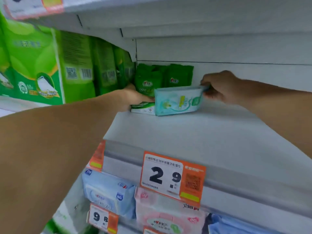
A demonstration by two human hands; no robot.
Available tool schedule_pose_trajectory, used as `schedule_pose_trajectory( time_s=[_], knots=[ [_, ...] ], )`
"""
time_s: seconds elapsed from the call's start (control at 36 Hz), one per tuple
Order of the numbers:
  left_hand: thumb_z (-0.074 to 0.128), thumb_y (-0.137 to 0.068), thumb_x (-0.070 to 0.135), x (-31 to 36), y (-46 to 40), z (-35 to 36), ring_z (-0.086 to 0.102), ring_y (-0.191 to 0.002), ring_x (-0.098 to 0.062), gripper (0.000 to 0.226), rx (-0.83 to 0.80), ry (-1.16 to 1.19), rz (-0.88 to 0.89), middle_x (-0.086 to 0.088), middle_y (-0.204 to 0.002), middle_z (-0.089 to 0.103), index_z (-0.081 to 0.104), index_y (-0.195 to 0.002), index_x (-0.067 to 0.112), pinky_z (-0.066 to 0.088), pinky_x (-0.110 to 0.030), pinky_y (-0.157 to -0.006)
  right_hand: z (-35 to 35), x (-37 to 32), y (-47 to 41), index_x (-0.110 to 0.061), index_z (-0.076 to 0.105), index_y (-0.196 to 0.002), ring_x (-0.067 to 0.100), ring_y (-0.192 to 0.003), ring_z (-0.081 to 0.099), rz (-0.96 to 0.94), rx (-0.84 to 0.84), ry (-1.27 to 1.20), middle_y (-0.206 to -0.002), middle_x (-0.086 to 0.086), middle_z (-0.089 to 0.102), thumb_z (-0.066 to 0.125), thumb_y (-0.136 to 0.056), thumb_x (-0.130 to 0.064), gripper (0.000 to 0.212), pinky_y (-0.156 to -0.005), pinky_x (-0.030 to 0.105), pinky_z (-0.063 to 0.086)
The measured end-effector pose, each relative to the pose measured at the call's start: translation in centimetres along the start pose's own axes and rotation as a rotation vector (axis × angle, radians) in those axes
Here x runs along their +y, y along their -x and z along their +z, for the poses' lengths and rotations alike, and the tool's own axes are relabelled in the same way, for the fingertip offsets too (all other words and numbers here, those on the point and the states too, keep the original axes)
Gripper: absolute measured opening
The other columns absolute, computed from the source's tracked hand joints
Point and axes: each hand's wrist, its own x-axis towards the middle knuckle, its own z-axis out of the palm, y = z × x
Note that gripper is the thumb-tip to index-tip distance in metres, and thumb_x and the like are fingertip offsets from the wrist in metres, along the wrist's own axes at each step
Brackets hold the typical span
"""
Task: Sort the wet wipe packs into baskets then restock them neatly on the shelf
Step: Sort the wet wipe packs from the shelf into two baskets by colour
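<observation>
1. Currently, the step in hand is restocking: I am setting a pale-green wet wipe pack [178, 101] on the white shelf [194, 132], near the back wall.
2. My right hand [219, 87] pinches the pack's upper right corner between thumb and fingers, holding the pack on its long edge, tilted slightly back.
3. My left hand [135, 97] reaches in at the pack's left end. Its fingers are curled around a second, flatter white-and-green pack [143, 108] lying on the shelf and touching the first; the fingertips are hidden, so the exact hold is probably a grip, not merely a press.
4. The two hands are apart, one at each end of the pale-green pack.
5. Behind the packs, two dark green packs [164, 76] stand upright against the back wall. To the left stand large green tissue bundles [50, 65].
6. An orange price tag [172, 176] reading 2.9 hangs on the shelf's front rail. Blue packs [109, 191] and pink packs [168, 217] sit on the level below.
7. Next move, as I judge it: bring the pale-green pack fully upright, push it back in line with the dark green packs, then release the corner. The soft pack may topple forward if released early.
8. No baskets are in view.
</observation>
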Motion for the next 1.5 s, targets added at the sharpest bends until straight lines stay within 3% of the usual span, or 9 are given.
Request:
schedule_pose_trajectory(
  time_s=[0.22, 0.33, 0.56, 0.78, 0.89, 1.03, 1.25, 1.39, 1.5],
  knots=[
    [0.075, -0.089, 0.019, -0.4, -2.7, 0.9, 0.075, -0.095, -0.026, 0.035, -0.086, 0.137, -0.098, -0.010, -0.109, 0.075, 0.065, -0.121, 0.009, 0.059, -0.051, -0.087, 1.9, 2.0, -0.9, -0.005, 0.066, -0.114, 0.015, -0.101, 0.072, 0.007, -0.296, 0.039, -0.109, 0.007, 0.075, 0.086, -0.072, -0.007, 0.046, -0.093, 0.027, 0.056],
    [0.075, -0.088, 0.018, 0.1, -2.6, 0.3, 0.074, -0.097, -0.023, 0.032, -0.135, 0.225, -0.135, -0.009, -0.107, 0.076, 0.067, -0.119, 0.010, 0.058, -0.048, -0.090, 3.1, 3.9, -1.6, -0.013, 0.069, -0.100, 0.013, -0.074, 0.067, -0.054, -0.194, 0.290, -0.093, 0.003, 0.074, 0.091, -0.067, -0.014, 0.040, -0.064, 0.023, 0.056],
    [0.072, -0.090, 0.035, 0.8, -2.2, 2.1, 0.071, -0.099, -0.019, 0.023, -0.174, 0.167, -0.034, -0.004, -0.102, 0.076, 0.069, -0.101, 0.015, 0.056, -0.038, -0.094, 2.3, 4.4, -2.0, -0.020, 0.064, -0.126, 0.019, -0.111, 0.069, -0.042, -0.304, -0.123, -0.119, 0.001, 0.073, 0.074, -0.086, -0.011, 0.042, -0.100, 0.037, 0.053],
    [0.079, -0.084, 0.020, 2.9, 1.6, 3.7, 0.073, -0.101, -0.017, 0.039, -0.291, 0.198, 0.053, -0.004, -0.113, 0.075, 0.066, -0.121, 0.016, 0.058, -0.038, -0.090, -2.3, 4.2, 1.8, -0.019, 0.062, -0.122, 0.024, -0.091, 0.075, 0.131, -0.375, -0.196, -0.115, 0.007, 0.073, 0.064, -0.092, -0.011, 0.031, -0.071, 0.035, 0.063],
    [0.084, -0.076, 0.022, 3.6, 4.1, 6.0, 0.071, -0.104, -0.020, 0.054, -0.401, 0.250, 0.041, -0.008, -0.119, 0.072, 0.065, -0.125, 0.012, 0.060, -0.033, -0.080, -2.4, 4.2, 3.6, -0.021, 0.063, -0.120, 0.023, -0.087, 0.075, 0.135, -0.369, -0.158, -0.108, 0.003, 0.076, 0.064, -0.094, -0.014, 0.027, -0.075, 0.034, 0.063],
    [0.070, -0.091, 0.018, 3.6, 6.6, 6.7, 0.074, -0.077, -0.016, 0.015, -0.410, 0.276, -0.056, -0.006, -0.094, 0.077, 0.070, -0.102, 0.008, 0.060, -0.027, -0.063, -2.3, 3.9, 4.8, -0.018, 0.065, -0.118, 0.017, -0.098, 0.071, 0.154, -0.270, -0.104, -0.109, 0.003, 0.073, 0.068, -0.094, -0.019, 0.024, -0.090, 0.033, 0.058],
    [0.071, -0.092, 0.021, 2.8, 7.0, 5.0, 0.075, -0.084, -0.016, 0.021, -0.343, 0.462, -0.122, -0.005, -0.102, 0.077, 0.068, -0.112, 0.015, 0.061, -0.033, -0.074, -3.1, 2.3, 4.1, -0.025, 0.066, -0.100, 0.025, -0.115, 0.063, 0.000, -0.073, 0.010, -0.117, 0.005, 0.069, 0.066, -0.095, -0.028, 0.006, -0.106, 0.047, 0.046],
    [0.064, -0.096, 0.023, 2.6, 6.8, 5.6, 0.075, -0.090, -0.021, 0.020, -0.353, 0.583, -0.147, -0.008, -0.108, 0.076, 0.068, -0.114, 0.015, 0.059, -0.038, -0.079, -3.3, 2.7, 3.5, -0.016, 0.063, -0.097, 0.026, -0.083, 0.068, 0.119, -0.226, -0.226, -0.099, 0.011, 0.069, 0.058, -0.098, -0.014, 0.005, -0.077, 0.037, 0.060],
    [0.064, -0.095, 0.033, 2.6, 6.7, 5.7, 0.075, -0.090, -0.024, 0.024, -0.392, 0.630, -0.168, -0.009, -0.107, 0.076, 0.071, -0.107, 0.014, 0.060, -0.040, -0.078, -2.6, 3.5, 4.1, -0.009, 0.062, -0.117, 0.025, -0.094, 0.073, 0.204, -0.322, -0.396, -0.104, 0.012, 0.075, 0.050, -0.098, -0.004, 0.023, -0.081, 0.046, 0.061]
  ],
)
